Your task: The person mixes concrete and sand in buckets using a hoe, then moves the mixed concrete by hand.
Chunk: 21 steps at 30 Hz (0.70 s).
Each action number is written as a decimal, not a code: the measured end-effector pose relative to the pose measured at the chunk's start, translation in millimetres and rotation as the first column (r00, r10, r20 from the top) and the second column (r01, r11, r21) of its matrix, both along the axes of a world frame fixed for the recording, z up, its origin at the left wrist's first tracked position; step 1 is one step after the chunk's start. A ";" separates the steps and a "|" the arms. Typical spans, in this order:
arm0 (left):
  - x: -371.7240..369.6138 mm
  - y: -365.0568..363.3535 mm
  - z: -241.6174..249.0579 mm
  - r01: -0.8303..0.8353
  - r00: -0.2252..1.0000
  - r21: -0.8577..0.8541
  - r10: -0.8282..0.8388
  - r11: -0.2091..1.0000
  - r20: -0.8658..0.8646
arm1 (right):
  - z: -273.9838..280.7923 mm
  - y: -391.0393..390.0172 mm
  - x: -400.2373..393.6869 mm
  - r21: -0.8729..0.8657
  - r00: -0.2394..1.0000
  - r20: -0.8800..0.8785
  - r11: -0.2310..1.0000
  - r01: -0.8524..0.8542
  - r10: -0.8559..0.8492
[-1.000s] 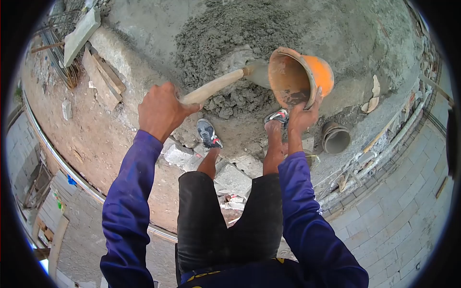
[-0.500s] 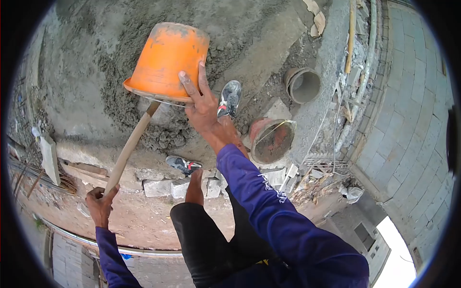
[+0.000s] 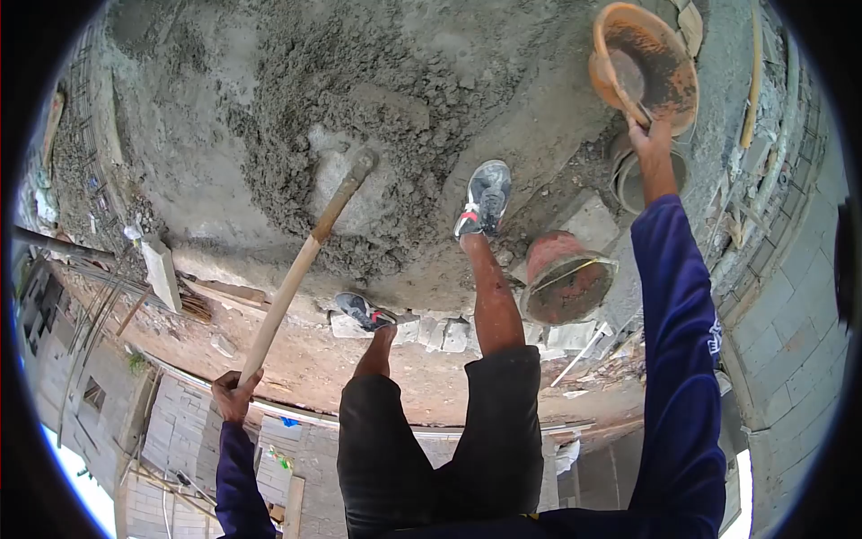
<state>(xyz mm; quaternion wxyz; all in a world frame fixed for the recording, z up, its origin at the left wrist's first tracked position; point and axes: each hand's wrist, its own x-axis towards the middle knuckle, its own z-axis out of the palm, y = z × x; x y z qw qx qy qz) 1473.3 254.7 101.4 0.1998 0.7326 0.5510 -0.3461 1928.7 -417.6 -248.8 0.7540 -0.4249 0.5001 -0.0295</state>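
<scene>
My left hand (image 3: pixel 235 395) is closed round the lower end of a long wooden handle, which looks like that of a hoe (image 3: pixel 292 283). The handle slants up to a mound of wet grey mortar (image 3: pixel 395 135), where its mortar-smeared head end rests by a pale patch. Out at the upper right, my right hand (image 3: pixel 653 139) grips the rim of an orange bucket (image 3: pixel 680 58). The bucket is tipped with its mouth towards me, and grey residue coats its inside. Just below the bucket stands a grey bucket (image 3: pixel 680 172), partly hidden by my right arm.
A red, mortar-stained bucket (image 3: pixel 557 256) with a wire handle stands right of my feet. My shoes (image 3: pixel 488 196) are set apart, one beside the mound and one near a row of light blocks (image 3: pixel 440 334). Pipes and rubble (image 3: pixel 763 171) line the right side.
The orange bucket has swung from above the mortar mound to the upper right, and its mouth has turned towards me. My left hand still holds the handle, whose far end is now uncovered.
</scene>
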 end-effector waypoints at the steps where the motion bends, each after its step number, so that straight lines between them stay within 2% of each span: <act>1: -0.5 1.5 0.7 -0.001 1.000 -0.016 0.001 1.000 0.014 | -17.9 -9.4 4.2 0.007 1.000 0.016 1.000 0.019 -0.019; 2: -2.4 2.6 -1.4 -0.003 0.999 -0.037 0.004 0.999 0.031 | -35.1 -16.1 3.0 0.013 1.000 0.001 1.000 0.018 -0.019; 4: 0.3 -1.9 -0.7 -0.005 1.000 -0.027 0.006 1.000 0.026 | -56.4 -9.2 -4.7 0.201 0.994 0.108 0.979 -0.022 0.000; 5: 3.3 -3.5 0.0 -0.003 0.999 -0.021 0.004 1.000 0.040 | -58.0 1.7 -15.4 0.207 0.995 0.104 0.978 -0.026 0.005; 7: 6.9 -4.7 1.7 -0.026 1.000 0.001 0.026 1.000 0.009 | -20.1 50.8 -52.2 0.332 0.987 0.122 0.942 0.056 -0.101; 8: 9.8 -6.2 2.9 -0.017 1.000 -0.006 0.018 1.000 0.009 | -4.8 91.7 -76.1 0.232 0.998 0.063 0.973 0.016 -0.031; 9: 7.3 -6.5 2.2 -0.009 1.000 -0.015 0.009 1.000 0.014 | 20.6 146.9 -108.2 0.123 0.987 0.002 0.980 -0.159 0.160; 10: -2.0 -4.1 0.5 0.012 0.999 -0.028 -0.011 1.000 0.041 | 33.2 198.7 -153.0 0.122 0.919 -0.023 0.914 -0.387 0.393; 11: 1.5 -6.2 3.4 0.035 0.999 -0.062 -0.033 0.998 0.021 | 29.5 247.3 -194.0 0.235 0.727 -0.197 0.752 -0.616 0.658; 12: 0.5 -5.7 4.8 0.058 0.998 -0.139 -0.054 0.989 0.029 | 39.6 306.8 -241.5 0.387 0.511 -0.219 0.555 -0.736 0.831; 13: -5.2 -4.8 6.2 0.079 0.997 -0.218 -0.074 0.973 0.030 | 52.0 362.3 -274.5 0.614 0.280 -0.190 0.336 -0.714 0.941; 14: -21.5 -5.8 6.2 0.027 0.999 -0.292 -0.039 0.956 -0.035 | 55.8 409.1 -304.7 0.699 0.120 -0.155 0.195 -0.688 0.981; 15: -41.6 -8.3 1.6 -0.022 0.996 -0.364 -0.012 0.931 -0.093 | 56.2 449.2 -320.2 0.698 0.209 -0.144 0.249 -0.672 0.967; 16: -60.6 -18.0 -2.4 0.025 0.999 -0.396 -0.041 0.918 -0.030 | 56.1 478.0 -336.7 0.703 0.289 -0.139 0.300 -0.645 0.947; 17: -82.2 -33.9 -4.3 0.062 0.998 -0.420 -0.054 0.905 0.029 | 46.1 498.8 -351.5 0.701 0.267 -0.150 0.293 -0.650 0.952; 19: -129.2 -75.4 -15.7 0.010 0.992 -0.385 -0.058 0.923 -0.114 | 11.8 527.5 -367.5 0.506 0.410 -0.524 0.660 -0.555 0.746; 20: -139.1 -99.6 -20.1 -0.040 0.985 -0.343 -0.020 0.938 -0.170 | 0.8 532.7 -376.0 0.479 0.352 -0.602 0.677 -0.559 0.717; 21: -146.3 -119.0 -22.2 -0.094 0.974 -0.298 0.025 0.950 -0.225 | 13.5 538.4 -376.5 0.470 0.332 -0.597 0.654 -0.593 0.730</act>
